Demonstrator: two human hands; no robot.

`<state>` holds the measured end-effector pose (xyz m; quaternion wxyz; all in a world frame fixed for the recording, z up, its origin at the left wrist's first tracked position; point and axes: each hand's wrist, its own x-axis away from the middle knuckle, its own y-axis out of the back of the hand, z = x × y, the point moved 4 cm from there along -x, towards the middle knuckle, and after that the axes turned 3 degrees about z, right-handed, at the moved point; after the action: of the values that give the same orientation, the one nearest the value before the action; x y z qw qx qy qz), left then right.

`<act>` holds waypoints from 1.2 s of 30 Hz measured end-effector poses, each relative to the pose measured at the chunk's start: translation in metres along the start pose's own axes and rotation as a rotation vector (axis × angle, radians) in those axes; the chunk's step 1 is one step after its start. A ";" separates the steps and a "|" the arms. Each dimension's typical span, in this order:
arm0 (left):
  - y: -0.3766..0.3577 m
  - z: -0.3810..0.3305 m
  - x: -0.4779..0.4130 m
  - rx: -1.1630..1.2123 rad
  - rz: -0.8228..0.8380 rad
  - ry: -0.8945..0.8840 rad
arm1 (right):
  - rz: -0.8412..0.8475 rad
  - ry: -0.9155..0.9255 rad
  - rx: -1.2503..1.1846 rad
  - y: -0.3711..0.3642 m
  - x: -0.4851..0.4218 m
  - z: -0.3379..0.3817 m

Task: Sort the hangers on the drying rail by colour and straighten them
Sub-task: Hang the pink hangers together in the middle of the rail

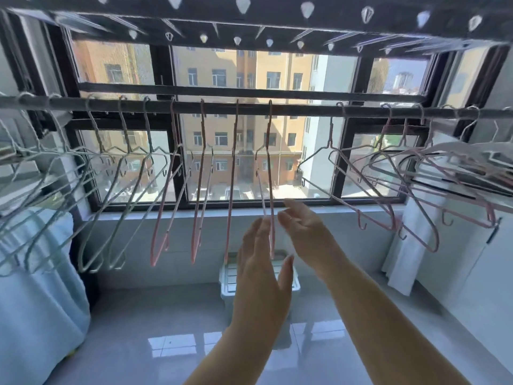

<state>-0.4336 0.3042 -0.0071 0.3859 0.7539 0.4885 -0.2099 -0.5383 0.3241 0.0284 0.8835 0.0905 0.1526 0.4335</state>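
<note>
A dark drying rail (299, 110) runs across the window. Several pale green hangers (111, 173) hang at its left end. Several pink hangers (163, 207) hang edge-on in the middle, and more pink hangers (416, 179) are bunched and slanted at the right. One pink hanger (269, 173) hangs straight down at centre. My left hand (263, 262) is flat and open on its left side, fingers straight up by its lower end. My right hand (302, 232) is open on its right side, fingertips near the hanger. Neither hand grips it.
A second rack with white clips (241, 4) spans overhead. A white plastic box (230, 276) stands on the glossy tiled floor below the window sill (194, 215). Light blue fabric (36, 287) hangs at the left, and white cloth (405, 245) hangs at the right.
</note>
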 end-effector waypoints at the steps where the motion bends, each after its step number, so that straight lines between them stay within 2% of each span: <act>1: -0.001 -0.008 0.001 0.022 -0.018 -0.030 | -0.106 0.087 0.194 0.016 0.005 0.004; 4: -0.019 -0.034 0.002 0.183 0.054 -0.072 | -0.420 0.304 0.542 0.075 0.026 0.017; 6: -0.044 -0.047 -0.001 0.260 0.190 -0.003 | -0.513 0.283 0.622 0.114 0.030 0.014; 7: -0.058 -0.052 -0.003 0.264 0.256 0.031 | -0.500 0.229 0.624 0.129 0.031 0.009; 11: -0.112 -0.062 -0.011 0.286 0.402 0.085 | -0.265 -0.023 0.479 0.152 0.023 -0.015; 15: -0.138 -0.073 -0.019 0.311 0.387 0.051 | -0.178 -0.064 0.121 0.153 0.006 -0.028; 19: -0.133 -0.072 -0.024 0.317 0.270 -0.062 | -0.196 0.017 -0.127 0.151 -0.007 -0.026; 25: -0.129 -0.056 -0.054 0.367 0.284 -0.142 | -0.256 0.117 -0.323 0.129 -0.034 -0.013; 29: -0.132 -0.031 -0.070 0.427 0.309 -0.081 | -0.282 0.129 -0.388 0.118 -0.056 -0.009; 36: -0.141 0.031 -0.067 0.432 0.311 0.160 | -0.300 0.040 -0.420 0.115 -0.069 -0.051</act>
<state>-0.5876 0.2726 -0.0327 0.2041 0.8989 0.3395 -0.1871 -0.6809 0.3408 0.0278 0.9341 -0.1274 0.0885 0.3215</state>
